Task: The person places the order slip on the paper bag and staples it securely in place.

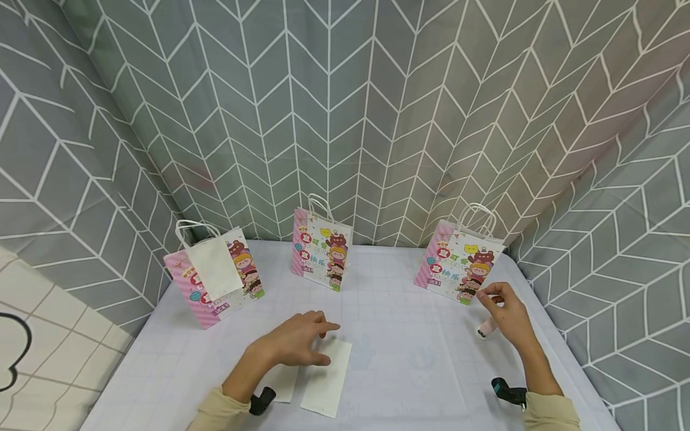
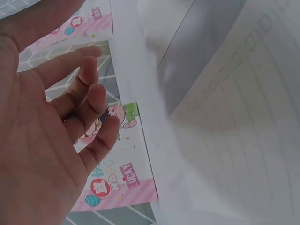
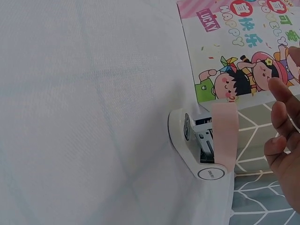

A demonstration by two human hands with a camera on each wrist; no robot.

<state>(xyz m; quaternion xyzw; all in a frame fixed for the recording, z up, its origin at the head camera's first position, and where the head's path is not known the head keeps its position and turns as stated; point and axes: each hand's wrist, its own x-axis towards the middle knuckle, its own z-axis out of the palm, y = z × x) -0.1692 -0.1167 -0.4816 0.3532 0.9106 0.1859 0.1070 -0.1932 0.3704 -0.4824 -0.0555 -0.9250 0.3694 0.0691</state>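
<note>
Head view: the table (image 1: 401, 371) reads as a dial, twelve toward the curtain (image 1: 377, 120).
Slips: right slip (image 1: 329, 383) at seven o'clock; left slip (image 1: 284, 386) between seven and eight, partly hidden behind the left wrist.
Left hand: (image 1: 295, 342) between eight and nine, above the slips, thumb and fingers spread, gripping nothing; whether it touches paper, I cannot tell. The step looks like a reach for a slip. Best to pinch one edge lightly and leave the other flat; a full grasp would likely crease it.
Stapler: (image 1: 487, 327) at three, pink and white, just beside the right hand and free of its fingers. It calls for a hold well back from the mouth.
Right hand: (image 1: 507, 314) at three, loosely curled, holding nothing visible; whether thumb and forefinger meet, I cannot tell.
Bags: left bag (image 1: 248, 266) between nine and ten, hung slip (image 1: 217, 267) over its front; right bag (image 1: 458, 260) at two; middle bag (image 1: 323, 251) near twelve. Their thin walls probably buckle, so support from behind helps.
</note>
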